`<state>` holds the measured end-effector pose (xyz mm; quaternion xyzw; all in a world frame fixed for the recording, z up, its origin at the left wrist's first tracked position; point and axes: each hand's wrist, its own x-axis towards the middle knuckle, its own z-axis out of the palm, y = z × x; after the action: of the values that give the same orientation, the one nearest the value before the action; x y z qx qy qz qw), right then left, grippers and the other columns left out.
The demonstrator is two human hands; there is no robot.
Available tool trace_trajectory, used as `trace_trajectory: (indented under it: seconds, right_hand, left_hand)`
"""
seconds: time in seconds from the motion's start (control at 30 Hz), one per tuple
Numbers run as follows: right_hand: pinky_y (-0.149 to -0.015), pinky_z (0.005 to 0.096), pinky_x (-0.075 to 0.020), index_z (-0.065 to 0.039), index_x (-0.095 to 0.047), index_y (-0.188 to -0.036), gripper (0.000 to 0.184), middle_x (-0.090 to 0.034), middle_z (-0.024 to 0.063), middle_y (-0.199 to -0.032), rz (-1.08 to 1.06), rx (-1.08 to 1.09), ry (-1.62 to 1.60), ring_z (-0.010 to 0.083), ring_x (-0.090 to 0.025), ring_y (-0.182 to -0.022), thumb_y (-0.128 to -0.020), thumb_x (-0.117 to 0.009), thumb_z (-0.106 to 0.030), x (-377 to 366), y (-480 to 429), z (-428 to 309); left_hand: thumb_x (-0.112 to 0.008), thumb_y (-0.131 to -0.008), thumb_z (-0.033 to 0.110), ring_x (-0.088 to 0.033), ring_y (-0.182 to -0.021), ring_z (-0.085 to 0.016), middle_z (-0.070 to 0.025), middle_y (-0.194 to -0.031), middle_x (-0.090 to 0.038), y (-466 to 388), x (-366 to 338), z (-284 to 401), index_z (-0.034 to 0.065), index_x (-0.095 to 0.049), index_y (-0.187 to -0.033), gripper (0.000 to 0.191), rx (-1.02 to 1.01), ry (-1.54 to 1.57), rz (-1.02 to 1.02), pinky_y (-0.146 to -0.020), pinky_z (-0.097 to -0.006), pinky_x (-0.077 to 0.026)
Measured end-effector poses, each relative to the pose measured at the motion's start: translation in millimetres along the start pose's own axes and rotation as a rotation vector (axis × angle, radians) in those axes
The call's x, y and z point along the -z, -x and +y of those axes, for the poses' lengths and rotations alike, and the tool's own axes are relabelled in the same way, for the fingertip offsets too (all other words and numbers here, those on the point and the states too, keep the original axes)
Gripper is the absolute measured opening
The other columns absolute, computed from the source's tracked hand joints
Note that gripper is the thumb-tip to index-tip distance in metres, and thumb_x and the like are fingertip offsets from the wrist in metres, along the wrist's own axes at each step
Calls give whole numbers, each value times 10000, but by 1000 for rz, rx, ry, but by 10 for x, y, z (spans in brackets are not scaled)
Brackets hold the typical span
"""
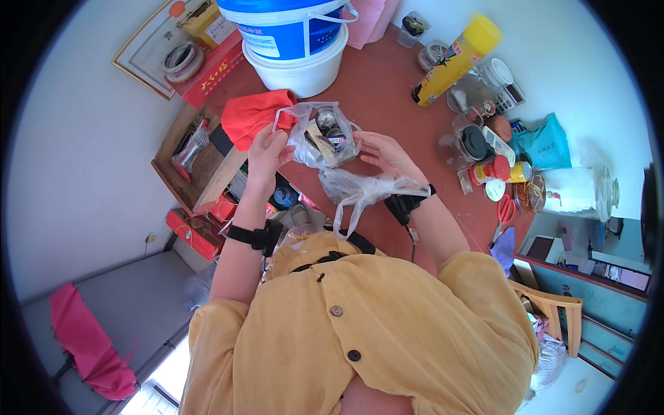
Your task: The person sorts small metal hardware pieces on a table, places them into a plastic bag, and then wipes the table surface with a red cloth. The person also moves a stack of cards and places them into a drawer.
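A clear plastic bag [306, 154] lies open on the reddish-brown tabletop [384, 88] before me. Inside it are a round shiny metal item [326, 119], a flat tan piece [321, 142] and some dark small things I cannot make out. My left hand [268, 154] pinches the bag's left edge near a handle loop. On the opposite side, my right hand [386, 152] has its fingertips on the bag's rim. Nearer my body, a second crumpled plastic bag [363, 187] reaches under my right wrist. A red cloth [254, 116] touches the open bag's left side.
Behind the bags, a blue bucket [290, 36] is stacked on a white tub [295, 72]. An open wooden drawer [212, 181] juts out at left. To the right stand a yellow spray can [451, 65], several jars, a teal pouch [547, 145] and red-handled scissors [505, 210].
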<state>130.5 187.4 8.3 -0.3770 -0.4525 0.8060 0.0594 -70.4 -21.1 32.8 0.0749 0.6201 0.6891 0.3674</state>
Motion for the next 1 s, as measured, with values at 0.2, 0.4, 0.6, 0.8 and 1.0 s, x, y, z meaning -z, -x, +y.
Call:
trace_trajectory:
  seconds: [0.2,0.4,0.6,0.8,1.0]
  right_hand:
    - [-891,295,-503,-72,-689,-1174,272,-669,-2,-1105,-24,176,-203,105,-610,-1008,-991,-620,-260,18,194,-301]
    - [-918,297,-507,-48,-654,-1243,322,-666,26,-1160,-82,316,-266,123,-626,-1028,-1019,-563,-261,-35,476,-617]
    - [-982,335,-482,-6,-557,-1353,449,-613,116,-1347,-251,493,-140,189,-597,-1175,-1031,-503,-314,-300,748,-842]
    - [-1010,348,-459,-44,-525,-1427,466,-586,95,-1387,-205,739,370,193,-581,-1195,-1033,-500,-292,-608,961,-887]
    - [-982,334,-475,-79,-408,-1522,585,-563,112,-1400,-148,669,612,220,-602,-1157,-1025,-519,-367,-645,1024,-781]
  left_hand:
    - [-603,-1022,221,-642,-768,-107,-26,-875,-677,-159,-40,157,57,-648,-1051,172,-8,82,-81,-716,-251,-526]
    - [-579,-1029,216,-571,-681,-56,-13,-762,-666,-159,-81,514,45,-675,-1013,196,-115,83,-185,-620,-206,-423]
    - [-557,-1033,223,-624,-747,-81,-19,-796,-687,8,-326,837,20,-682,-1101,247,-238,23,-337,-723,-233,-466]
    - [-577,-1022,235,-653,-799,-91,-38,-947,-702,241,-775,807,23,-669,-1097,244,-122,2,-569,-723,-249,-487]
    - [-580,-1018,250,-644,-770,-85,-21,-950,-670,295,-868,715,34,-658,-1064,235,-12,48,-603,-691,-249,-488]
